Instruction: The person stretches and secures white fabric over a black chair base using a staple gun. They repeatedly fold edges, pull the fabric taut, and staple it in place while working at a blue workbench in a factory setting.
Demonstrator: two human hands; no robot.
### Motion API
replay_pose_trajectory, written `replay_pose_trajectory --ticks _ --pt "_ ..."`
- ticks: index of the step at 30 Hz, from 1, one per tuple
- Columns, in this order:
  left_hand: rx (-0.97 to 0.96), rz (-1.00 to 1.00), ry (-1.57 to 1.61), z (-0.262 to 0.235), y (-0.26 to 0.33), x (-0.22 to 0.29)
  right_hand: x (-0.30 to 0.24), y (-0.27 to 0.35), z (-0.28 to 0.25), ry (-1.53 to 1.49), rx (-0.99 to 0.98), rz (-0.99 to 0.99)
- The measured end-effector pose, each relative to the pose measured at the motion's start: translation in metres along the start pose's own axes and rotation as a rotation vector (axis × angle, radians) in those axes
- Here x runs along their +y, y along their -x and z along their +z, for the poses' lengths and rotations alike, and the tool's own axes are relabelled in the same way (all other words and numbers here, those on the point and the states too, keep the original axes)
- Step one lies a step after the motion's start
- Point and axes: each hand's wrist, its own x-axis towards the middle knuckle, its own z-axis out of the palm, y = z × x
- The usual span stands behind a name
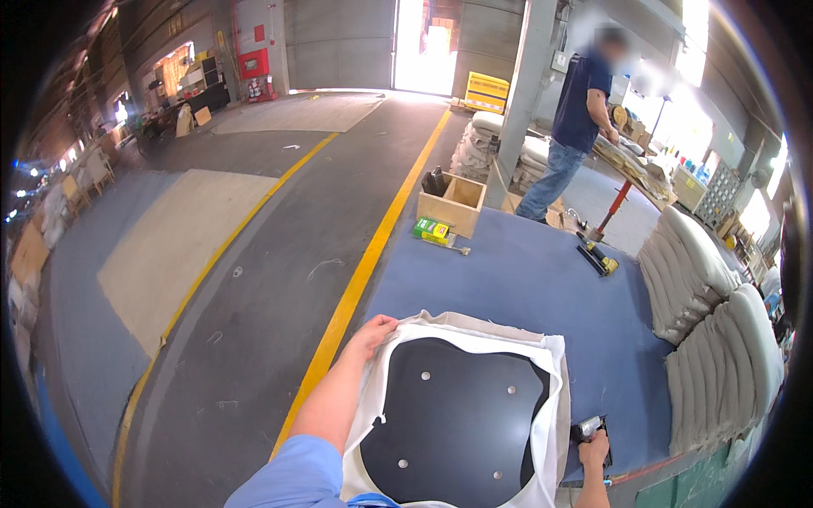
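Observation:
In front of me a seat panel lies face down: a black board with several round holes, ringed by a white fabric cover folded over its edges. My left hand is closed on the cover's far left corner. Beside the panel's right edge, my right hand grips a staple gun, which rests low at the blue table top. A reddish air hose runs off to the right near that hand. Part of the gun is hidden by my fingers.
On the blue table lie a second staple gun, a green-and-yellow small box and a divided wooden box. Stacked pale cushions line the right side. Beyond the table a person stands at another bench.

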Motion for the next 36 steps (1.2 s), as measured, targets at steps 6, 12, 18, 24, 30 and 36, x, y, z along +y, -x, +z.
replay_pose_trajectory --ticks 6,12,18,24,30,36 --pt "0.01 0.0 0.057 -0.004 0.001 -0.004 -0.015 -0.007 -0.039 -0.136 -0.124 0.068" --pt "0.041 0.061 -0.002 -0.003 -0.002 -0.01 -0.079 -0.034 -0.117 -0.524 -0.615 0.228" --pt "0.086 0.062 -0.026 -0.006 -0.005 -0.014 -0.235 -0.041 -0.157 -0.74 -0.806 -0.164" --pt "0.126 0.115 -0.064 -0.014 -0.003 -0.018 -0.394 -0.021 -0.134 -0.853 -1.069 -0.413" --pt "0.1 0.136 -0.029 -0.002 -0.003 -0.025 -0.505 -0.013 -0.064 -0.749 -1.307 -0.43" --pt "0.125 0.191 0.044 -0.012 -0.005 -0.037 -0.565 -0.004 0.002 -0.513 -1.322 -0.406"
